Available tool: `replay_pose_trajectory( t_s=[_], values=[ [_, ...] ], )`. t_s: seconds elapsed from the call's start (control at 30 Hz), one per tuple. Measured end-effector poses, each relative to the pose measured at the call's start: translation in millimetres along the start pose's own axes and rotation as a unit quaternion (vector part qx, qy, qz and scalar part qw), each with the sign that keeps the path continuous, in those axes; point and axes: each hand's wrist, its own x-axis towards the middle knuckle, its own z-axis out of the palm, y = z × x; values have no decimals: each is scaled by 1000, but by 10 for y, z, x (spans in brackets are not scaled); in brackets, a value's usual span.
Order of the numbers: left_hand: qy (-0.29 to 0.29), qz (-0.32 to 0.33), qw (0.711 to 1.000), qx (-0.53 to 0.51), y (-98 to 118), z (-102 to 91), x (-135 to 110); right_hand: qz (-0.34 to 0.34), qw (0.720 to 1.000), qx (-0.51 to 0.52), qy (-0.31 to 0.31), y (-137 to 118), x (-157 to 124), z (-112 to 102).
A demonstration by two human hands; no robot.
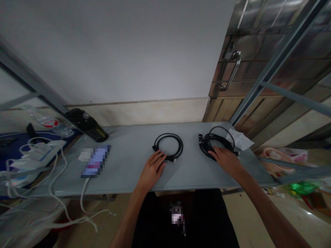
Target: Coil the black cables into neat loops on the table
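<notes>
A single coiled black cable (181, 146) lies in a ring on the grey tabletop (129, 168), its plug ends at the lower and left side. My left hand (152, 169) rests at the ring's lower left edge, fingers stretched out and touching it. To the right sits a thicker pile of coiled black cables (219, 138) with several connectors showing. Over the front of this pile lies my right hand (226, 161), its fingers extended onto the cables, not visibly closed round any. Part of the pile is hidden beneath that hand.
At left, a phone (96, 161) lies near a black bottle-like container (88, 125). White cords (55, 172) trail over the table's left edge. A plastic bottle (55, 124) stands further left. White paper (240, 139) lies behind the cable pile. Metal frame posts (269, 70) flank the table.
</notes>
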Motion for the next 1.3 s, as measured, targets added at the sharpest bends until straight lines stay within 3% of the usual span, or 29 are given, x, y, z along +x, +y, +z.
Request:
replay_pose_trajectory(
  t_s=[0.13,0.3,0.4,0.5,0.63,0.73,0.9,1.1,1.23,1.3],
  values=[
    [6,60,990,126,-113,-5,-21,-37,999,-14,8,26,-82,193],
    [-2,121,966,228,-166,-15,-52,7,997,-50,57,-130,-104,61],
    [2,126,964,236,-123,-18,-53,17,994,-12,106,-515,3,-76],
    [3,129,964,232,-89,-22,-46,-48,990,93,93,-1066,226,-64],
    [8,132,967,216,-103,-23,-46,-196,956,220,2,-1699,646,240],
    [30,129,967,216,-140,-19,-57,-248,943,216,-48,-1914,919,507],
    [95,124,950,269,-138,-20,-46,-257,941,210,-72,-1913,1081,716],
    [200,97,937,269,-45,-59,22,-153,950,266,-58,-1854,1068,757],
    [226,93,934,262,-33,-80,1,-104,933,344,-20,-1799,1099,761],
    [205,87,946,238,-40,-78,-4,-68,917,392,22,-1762,1117,762]
  ],
)
